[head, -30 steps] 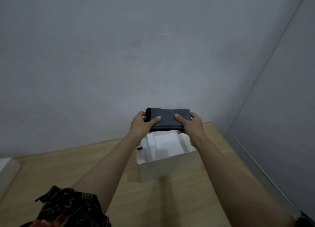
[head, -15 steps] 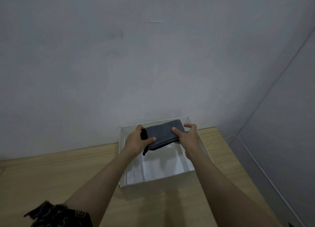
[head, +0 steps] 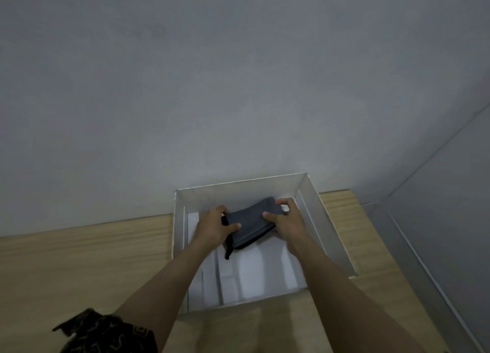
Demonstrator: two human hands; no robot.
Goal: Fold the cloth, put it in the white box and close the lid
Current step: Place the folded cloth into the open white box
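Note:
A folded dark grey cloth (head: 253,220) with a black edge is held inside the open white box (head: 326,228), near its far wall and tilted down to the left. My left hand (head: 213,226) grips its left end, thumb on top. My right hand (head: 287,221) grips its right end, thumb on top and fingers curled behind. A black corner of the cloth hangs down at the left. I cannot tell whether the cloth touches the box floor. No lid is in view.
The box stands on a light wooden table (head: 79,259) against a grey wall (head: 212,87). A second wall (head: 450,206) closes the right side beyond the table's edge. A dark patterned sleeve (head: 106,334) shows at the bottom left.
Both hands have carried the cloth from above the box down into it. The view has dropped closer, so the box looks larger.

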